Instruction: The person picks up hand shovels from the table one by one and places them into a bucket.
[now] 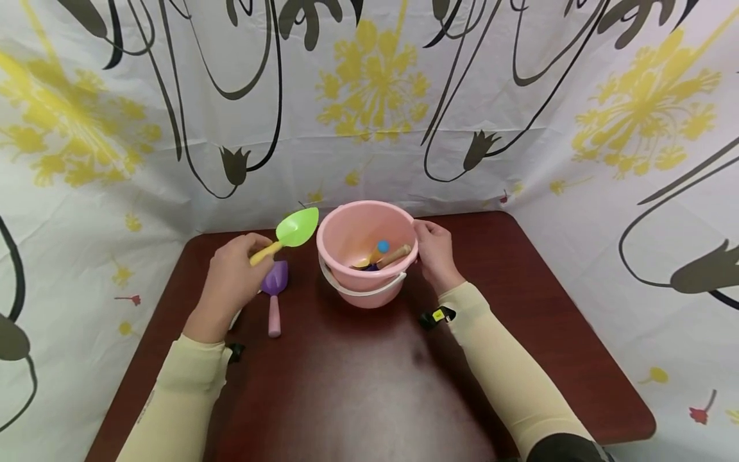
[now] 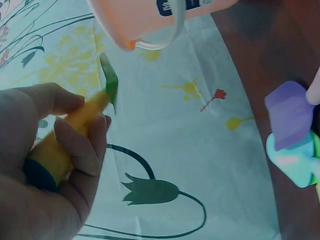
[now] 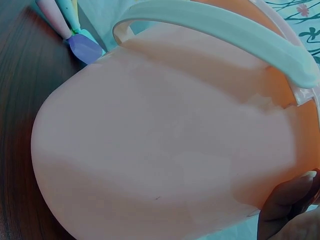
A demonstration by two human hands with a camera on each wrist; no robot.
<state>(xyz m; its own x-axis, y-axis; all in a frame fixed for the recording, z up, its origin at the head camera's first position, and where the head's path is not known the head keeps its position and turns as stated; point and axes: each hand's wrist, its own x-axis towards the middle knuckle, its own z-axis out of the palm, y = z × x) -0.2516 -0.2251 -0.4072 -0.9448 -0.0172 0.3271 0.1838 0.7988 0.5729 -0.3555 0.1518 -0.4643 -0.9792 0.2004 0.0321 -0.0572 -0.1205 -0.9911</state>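
My left hand (image 1: pixel 228 279) grips the yellow handle of a toy shovel (image 1: pixel 297 227) with a bright green blade. It holds the shovel in the air, blade pointing towards the pink bucket (image 1: pixel 364 280) on its right. In the left wrist view the fingers curl round the handle, which has a dark end. My right hand (image 1: pixel 437 255) pinches the bucket's rim on its right side; its fingertips (image 3: pixel 290 192) show there in the right wrist view. Inside the upright bucket lie a tan stick-like piece (image 1: pixel 394 255), a blue-topped piece (image 1: pixel 383 246) and some yellow and dark parts.
A purple toy shovel (image 1: pixel 274 279) with a pink handle lies on the dark red table (image 1: pixel 346 385), left of the bucket. Beside it a turquoise shovel (image 2: pixel 295 162) overlaps something yellow-green. The bucket's white handle (image 1: pixel 369 292) hangs down in front. Patterned cloth (image 1: pixel 369 167) surrounds the table.
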